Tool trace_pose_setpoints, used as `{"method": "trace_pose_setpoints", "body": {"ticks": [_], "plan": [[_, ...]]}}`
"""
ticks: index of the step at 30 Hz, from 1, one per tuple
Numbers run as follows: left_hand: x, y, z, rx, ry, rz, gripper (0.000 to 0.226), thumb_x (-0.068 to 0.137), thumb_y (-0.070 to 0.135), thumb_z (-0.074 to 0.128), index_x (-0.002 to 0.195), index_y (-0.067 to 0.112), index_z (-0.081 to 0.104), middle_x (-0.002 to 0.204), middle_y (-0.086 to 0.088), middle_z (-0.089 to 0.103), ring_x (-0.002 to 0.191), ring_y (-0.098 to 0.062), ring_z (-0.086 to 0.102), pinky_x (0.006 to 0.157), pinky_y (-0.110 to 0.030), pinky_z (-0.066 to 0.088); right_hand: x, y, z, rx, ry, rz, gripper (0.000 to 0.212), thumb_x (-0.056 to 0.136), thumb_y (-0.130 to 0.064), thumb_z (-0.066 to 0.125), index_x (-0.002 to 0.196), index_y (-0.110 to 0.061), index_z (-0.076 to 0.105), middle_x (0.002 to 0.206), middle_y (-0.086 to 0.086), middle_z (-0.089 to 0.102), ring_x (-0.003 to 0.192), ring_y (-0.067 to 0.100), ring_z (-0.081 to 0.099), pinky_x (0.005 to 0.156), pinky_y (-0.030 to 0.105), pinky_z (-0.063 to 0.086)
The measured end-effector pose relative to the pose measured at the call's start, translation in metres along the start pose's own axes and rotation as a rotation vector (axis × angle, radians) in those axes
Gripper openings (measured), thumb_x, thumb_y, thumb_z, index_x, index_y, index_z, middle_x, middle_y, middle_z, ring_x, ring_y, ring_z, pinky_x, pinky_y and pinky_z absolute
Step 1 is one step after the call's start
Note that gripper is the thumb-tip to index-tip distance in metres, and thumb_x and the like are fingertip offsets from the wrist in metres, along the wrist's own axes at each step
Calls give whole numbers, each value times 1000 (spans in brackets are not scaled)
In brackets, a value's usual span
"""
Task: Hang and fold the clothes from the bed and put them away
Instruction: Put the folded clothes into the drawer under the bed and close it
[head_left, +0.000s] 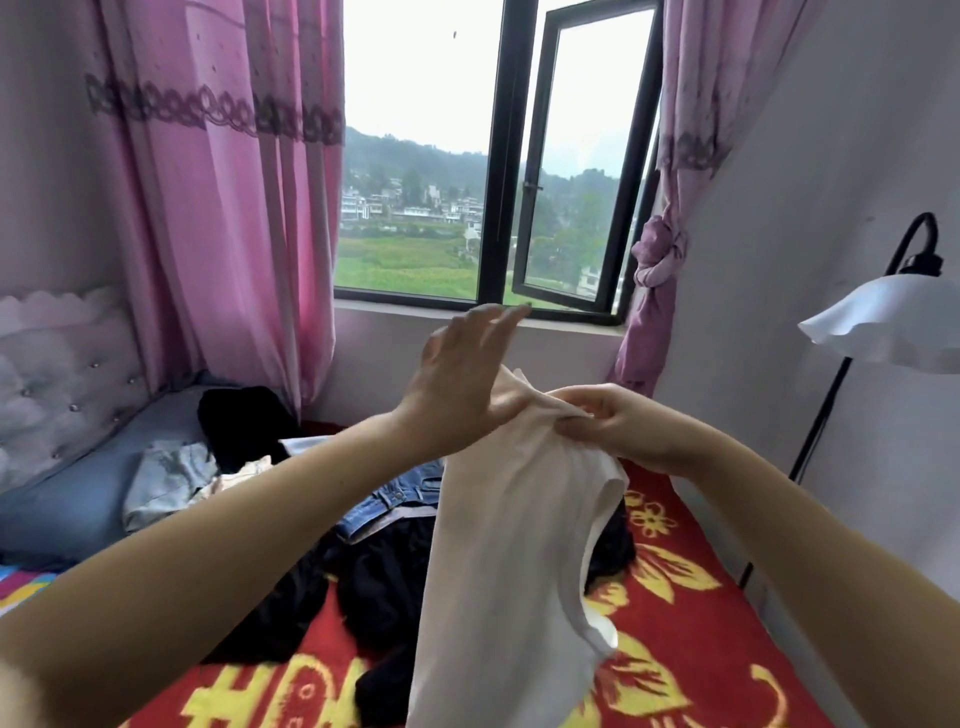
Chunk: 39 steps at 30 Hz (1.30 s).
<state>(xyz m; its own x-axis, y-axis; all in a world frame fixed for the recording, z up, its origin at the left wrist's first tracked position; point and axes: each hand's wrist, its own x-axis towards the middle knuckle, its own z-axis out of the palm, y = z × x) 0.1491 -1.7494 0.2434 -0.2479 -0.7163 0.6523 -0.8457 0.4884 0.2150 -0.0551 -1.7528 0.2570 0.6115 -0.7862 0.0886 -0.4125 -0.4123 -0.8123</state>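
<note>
White top (498, 545), pink curtains (228, 208), red blanket (675, 623) with yellow flowers, blue denim (395, 499).

Pale lilac walls (831, 156) on both sides. At the far end, a dark-framed window (498, 156) with its right pane (576, 171) swung open; beyond it, green fields, pale houses, wooded hills and white sky. Bright daylight through the glass. Pink curtain (223, 182) hanging loose on the left, edged with a dark lace band (208, 111); paler pink curtain (660, 249) on the right, tied in a knot near the sill (467, 317). Padded, button-tufted headboard (57, 384) at far left. On the right against the wall, a black floor lamp (826, 415) with a curved neck and white ruffled shade (888, 322).
</note>
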Motion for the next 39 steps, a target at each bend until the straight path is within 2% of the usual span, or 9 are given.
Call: {"method": "trace_pose_setpoints", "body": {"ticks": [3,6,9,12,17,23,29,33,39], "plan": [[4,-10,-4,-16,-341,30,65,78,41,74,135,23,49,143,2,39,136,-16,28,116,-45,17,-4,-5,-13,22,-80,-57,31,95,-2,53,123,-11,62,115,5,68,105,12,64,85,22,52],[8,-20,-13,-447,-453,-92,23,84,23,71,106,18,68,111,5,64,105,-6,58,99,-35,46,-8,-4,-32,35,-145,-29,37,92,-4,58,126,-18,61,114,2,68,105,15,64,85,23,52],[10,-19,-22,-514,-535,-70,9,90,24,65,97,18,67,92,8,68,83,-2,62,79,-25,53,-13,5,-46,-101,-248,4,18,91,-4,61,105,-12,70,90,0,65,82,12,60,75,24,48],[14,-5,-17,-441,-592,-15,12,91,23,63,97,13,64,88,4,66,78,-5,60,74,-24,50,-20,20,-53,-171,-287,83,16,91,-8,62,81,-17,71,77,-5,64,73,9,59,69,26,47],[24,7,-10,-337,-545,18,30,85,36,69,91,9,57,78,2,51,66,-8,45,61,-25,36,-31,41,-57,-39,-58,59,18,97,-17,54,88,-18,69,82,-3,68,74,10,63,63,20,49],[50,9,-26,-401,-607,-104,35,83,41,69,94,8,69,82,-4,72,66,-12,66,63,-28,55,-31,54,-51,35,84,-60,37,88,-43,60,91,-7,62,79,4,60,68,17,56,60,24,47],[57,-12,31,-258,-788,-156,23,82,36,73,78,16,63,69,6,64,58,-8,59,55,-20,48,-8,103,-63,-143,8,231,17,88,-31,69,80,-16,69,66,1,55,53,10,46,47,21,36],[81,-21,82,97,-704,-43,26,87,41,65,79,17,59,81,0,58,75,-19,54,69,-32,47,22,134,-65,-221,223,298,22,94,-18,60,76,-6,62,65,4,50,56,13,46,57,29,39],[150,-22,49,359,-206,187,32,93,46,53,91,17,66,94,1,69,89,-20,65,66,-28,46,48,90,-118,-428,618,60,13,94,-14,58,90,-11,70,70,-1,59,67,17,54,63,25,39]]}}
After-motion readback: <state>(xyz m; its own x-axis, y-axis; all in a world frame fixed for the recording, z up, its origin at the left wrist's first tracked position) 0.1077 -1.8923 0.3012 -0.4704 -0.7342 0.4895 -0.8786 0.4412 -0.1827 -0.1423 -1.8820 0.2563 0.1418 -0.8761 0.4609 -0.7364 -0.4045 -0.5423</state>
